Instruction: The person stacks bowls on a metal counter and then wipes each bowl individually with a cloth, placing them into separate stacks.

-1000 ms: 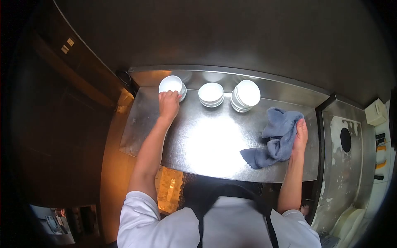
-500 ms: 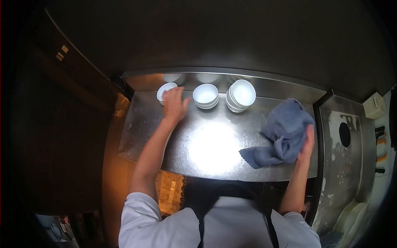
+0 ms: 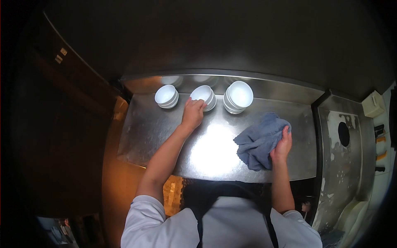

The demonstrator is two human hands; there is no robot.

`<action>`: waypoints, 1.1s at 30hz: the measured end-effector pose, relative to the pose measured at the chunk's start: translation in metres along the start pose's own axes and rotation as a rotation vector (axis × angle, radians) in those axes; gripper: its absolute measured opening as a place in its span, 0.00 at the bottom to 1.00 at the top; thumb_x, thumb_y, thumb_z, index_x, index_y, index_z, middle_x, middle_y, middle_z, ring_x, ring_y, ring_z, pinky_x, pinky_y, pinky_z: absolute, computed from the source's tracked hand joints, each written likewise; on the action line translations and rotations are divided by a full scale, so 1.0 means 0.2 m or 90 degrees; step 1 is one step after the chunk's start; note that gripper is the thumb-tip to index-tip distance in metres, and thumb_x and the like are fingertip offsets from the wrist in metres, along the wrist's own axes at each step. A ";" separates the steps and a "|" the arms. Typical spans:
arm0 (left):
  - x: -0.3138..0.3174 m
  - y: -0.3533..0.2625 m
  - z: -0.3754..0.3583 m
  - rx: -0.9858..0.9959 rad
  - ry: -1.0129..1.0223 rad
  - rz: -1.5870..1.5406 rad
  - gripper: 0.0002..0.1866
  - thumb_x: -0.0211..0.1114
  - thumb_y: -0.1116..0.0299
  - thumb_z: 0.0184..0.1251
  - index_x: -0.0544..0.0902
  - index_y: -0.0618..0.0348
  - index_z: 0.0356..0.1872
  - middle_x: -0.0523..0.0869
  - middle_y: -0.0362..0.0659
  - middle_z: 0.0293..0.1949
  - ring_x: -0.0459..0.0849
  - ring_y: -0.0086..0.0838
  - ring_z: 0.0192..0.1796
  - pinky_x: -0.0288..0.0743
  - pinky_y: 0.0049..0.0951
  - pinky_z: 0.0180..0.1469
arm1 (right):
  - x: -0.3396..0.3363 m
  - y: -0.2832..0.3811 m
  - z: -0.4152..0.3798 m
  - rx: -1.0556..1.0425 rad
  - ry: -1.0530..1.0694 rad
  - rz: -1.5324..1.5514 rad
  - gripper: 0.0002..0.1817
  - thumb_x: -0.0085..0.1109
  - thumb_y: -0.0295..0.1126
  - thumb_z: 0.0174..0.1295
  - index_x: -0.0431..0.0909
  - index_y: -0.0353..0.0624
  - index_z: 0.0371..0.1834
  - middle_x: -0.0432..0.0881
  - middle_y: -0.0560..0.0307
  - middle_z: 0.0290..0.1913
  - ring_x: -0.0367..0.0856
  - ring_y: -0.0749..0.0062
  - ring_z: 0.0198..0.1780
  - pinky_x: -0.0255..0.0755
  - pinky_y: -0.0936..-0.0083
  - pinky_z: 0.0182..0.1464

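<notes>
Steel surface (image 3: 157,136), one, rectangular, with a raised back edge; a bright glare patch sits at its middle.

Bowls, white, three stacks in a row along the back edge. Left stack (image 3: 166,96) stands near the back left corner, apart from the others and untouched. Middle stack (image 3: 203,96) stands just beside it toward the centre; its top bowl tilts slightly. Right stack (image 3: 238,96) is the tallest and stands at the middle of the back edge, close to the middle stack. No marks, brands or writing can be read on any bowl.

Left hand (image 3: 192,113), reaching from the front edge across the surface; fingers curled around the near rim of the middle stack, gripping it.

Cloth (image 3: 258,140), grey-blue, crumpled, lying on the right half of the surface, between the centre glare and the right edge, well apart from the bowls.

Right hand (image 3: 282,144), closed on the right side of the cloth, fingers bunching the fabric against the surface.

Adjoining unit (image 3: 331,157), steel, at the right edge of the surface, with a dark round opening (image 3: 343,134) and pale smears. Small white box (image 3: 372,104) beyond its back corner; any label is too small to read.

Wall at left carries two small pale tags (image 3: 60,55); their writing is illegible.
</notes>
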State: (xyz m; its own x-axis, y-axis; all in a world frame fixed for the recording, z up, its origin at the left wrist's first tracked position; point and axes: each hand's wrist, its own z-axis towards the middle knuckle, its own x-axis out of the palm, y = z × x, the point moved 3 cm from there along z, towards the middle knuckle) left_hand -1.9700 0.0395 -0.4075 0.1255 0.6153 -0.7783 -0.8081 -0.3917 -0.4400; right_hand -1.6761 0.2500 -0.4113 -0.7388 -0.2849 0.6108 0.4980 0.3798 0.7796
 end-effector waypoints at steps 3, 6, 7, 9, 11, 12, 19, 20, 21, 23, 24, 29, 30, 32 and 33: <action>0.02 -0.03 -0.02 0.059 -0.016 0.040 0.05 0.61 0.71 0.64 0.79 0.58 0.28 0.82 0.48 0.27 0.80 0.44 0.37 0.67 0.46 0.59 | 0.02 -0.07 -0.03 0.015 -0.011 0.004 0.18 0.50 0.42 0.74 0.73 0.39 0.56 0.80 0.51 0.55 0.80 0.63 0.55 0.74 0.66 0.59; 0.03 -0.03 -0.02 0.100 -0.032 0.050 0.05 0.63 0.73 0.61 0.79 0.57 0.26 0.81 0.47 0.25 0.80 0.43 0.34 0.68 0.42 0.52 | 0.05 -0.08 -0.04 0.028 0.014 0.010 0.19 0.51 0.43 0.74 0.73 0.39 0.57 0.80 0.51 0.55 0.80 0.62 0.55 0.74 0.66 0.59; 0.03 -0.03 -0.02 0.095 -0.040 0.056 0.05 0.63 0.73 0.61 0.79 0.57 0.26 0.81 0.47 0.24 0.80 0.43 0.34 0.68 0.41 0.50 | 0.04 -0.08 -0.04 0.031 0.013 0.009 0.19 0.51 0.43 0.74 0.73 0.39 0.57 0.80 0.51 0.55 0.80 0.62 0.55 0.74 0.66 0.58; 0.03 -0.03 -0.01 0.084 -0.052 0.060 0.06 0.63 0.73 0.61 0.79 0.58 0.25 0.81 0.47 0.24 0.80 0.43 0.33 0.68 0.41 0.48 | 0.03 -0.09 -0.03 0.037 0.011 0.007 0.19 0.51 0.43 0.74 0.73 0.39 0.57 0.80 0.51 0.55 0.80 0.62 0.55 0.74 0.66 0.58; 0.04 -0.02 0.01 0.073 -0.058 0.060 0.06 0.62 0.73 0.62 0.79 0.58 0.25 0.82 0.47 0.24 0.80 0.44 0.33 0.68 0.42 0.47 | 0.03 -0.08 -0.04 0.043 0.008 0.011 0.20 0.51 0.43 0.74 0.73 0.38 0.57 0.80 0.51 0.55 0.80 0.62 0.55 0.75 0.65 0.58; 0.03 -0.02 0.03 0.063 -0.028 0.065 0.06 0.62 0.72 0.62 0.79 0.58 0.26 0.82 0.48 0.25 0.81 0.45 0.33 0.68 0.42 0.47 | 0.04 -0.08 -0.05 0.046 0.006 0.014 0.20 0.51 0.43 0.74 0.73 0.38 0.57 0.80 0.51 0.55 0.80 0.62 0.55 0.75 0.65 0.58; -0.06 -0.06 0.15 0.036 0.300 0.164 0.07 0.57 0.76 0.60 0.83 0.65 0.33 0.86 0.58 0.34 0.86 0.51 0.41 0.76 0.47 0.49 | 0.02 -0.07 -0.06 0.072 0.015 0.031 0.19 0.52 0.42 0.73 0.72 0.38 0.56 0.80 0.50 0.54 0.81 0.61 0.54 0.75 0.65 0.58; -0.06 -0.06 0.16 0.013 0.339 0.183 0.09 0.56 0.77 0.58 0.84 0.67 0.34 0.86 0.60 0.35 0.86 0.52 0.43 0.77 0.47 0.49 | 0.02 -0.08 -0.06 0.074 0.018 0.032 0.19 0.52 0.42 0.73 0.72 0.38 0.56 0.80 0.50 0.54 0.81 0.61 0.54 0.76 0.65 0.58; -0.06 -0.05 0.18 0.009 0.378 0.198 0.10 0.56 0.78 0.57 0.84 0.67 0.35 0.86 0.61 0.36 0.86 0.52 0.44 0.78 0.47 0.49 | 0.02 -0.08 -0.06 0.076 0.021 0.033 0.19 0.52 0.42 0.73 0.72 0.38 0.56 0.80 0.50 0.53 0.81 0.61 0.54 0.76 0.65 0.57; -0.04 -0.04 0.21 0.002 0.457 0.229 0.12 0.55 0.79 0.55 0.85 0.68 0.37 0.86 0.63 0.38 0.86 0.53 0.46 0.80 0.46 0.49 | 0.03 -0.07 -0.06 0.075 0.014 0.023 0.19 0.52 0.42 0.73 0.72 0.38 0.55 0.80 0.50 0.53 0.81 0.61 0.54 0.76 0.64 0.57; -0.04 -0.04 0.22 0.000 0.479 0.236 0.11 0.56 0.77 0.56 0.84 0.67 0.37 0.86 0.62 0.38 0.86 0.53 0.46 0.79 0.46 0.50 | 0.02 -0.07 -0.07 0.074 0.009 0.018 0.19 0.53 0.42 0.73 0.72 0.38 0.55 0.80 0.50 0.53 0.81 0.61 0.54 0.76 0.64 0.57; -0.01 -0.02 0.24 0.024 0.556 0.276 0.11 0.57 0.74 0.58 0.83 0.66 0.40 0.86 0.61 0.39 0.86 0.52 0.45 0.79 0.46 0.51 | 0.02 -0.06 -0.08 0.075 0.021 0.037 0.18 0.52 0.42 0.73 0.72 0.39 0.55 0.80 0.50 0.53 0.81 0.61 0.54 0.76 0.64 0.57; -0.03 -0.04 0.25 0.032 0.543 0.268 0.12 0.57 0.74 0.58 0.83 0.66 0.40 0.86 0.61 0.38 0.86 0.53 0.45 0.79 0.46 0.51 | 0.02 -0.06 -0.08 0.074 0.022 0.039 0.18 0.52 0.42 0.74 0.72 0.39 0.55 0.80 0.50 0.54 0.81 0.61 0.54 0.76 0.64 0.57; -0.08 -0.08 0.24 0.050 0.517 0.254 0.12 0.57 0.74 0.58 0.81 0.67 0.42 0.86 0.61 0.37 0.86 0.53 0.44 0.79 0.47 0.50 | 0.00 -0.07 -0.08 0.072 0.024 0.042 0.18 0.52 0.42 0.74 0.72 0.40 0.55 0.80 0.49 0.54 0.81 0.60 0.54 0.76 0.64 0.58; -0.09 -0.10 0.24 0.051 0.507 0.250 0.12 0.57 0.75 0.58 0.81 0.67 0.42 0.86 0.61 0.37 0.86 0.53 0.44 0.79 0.47 0.49 | 0.00 -0.07 -0.07 0.070 0.025 0.043 0.18 0.52 0.42 0.74 0.72 0.40 0.55 0.80 0.49 0.54 0.81 0.60 0.54 0.76 0.64 0.58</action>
State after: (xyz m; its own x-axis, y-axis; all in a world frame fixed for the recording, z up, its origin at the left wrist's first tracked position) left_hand -1.9839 0.0677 -0.3634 0.1700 -0.2231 -0.9599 -0.9113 -0.4063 -0.0670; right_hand -1.6757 0.2320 -0.4208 -0.6861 -0.2885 0.6678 0.4912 0.4934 0.7178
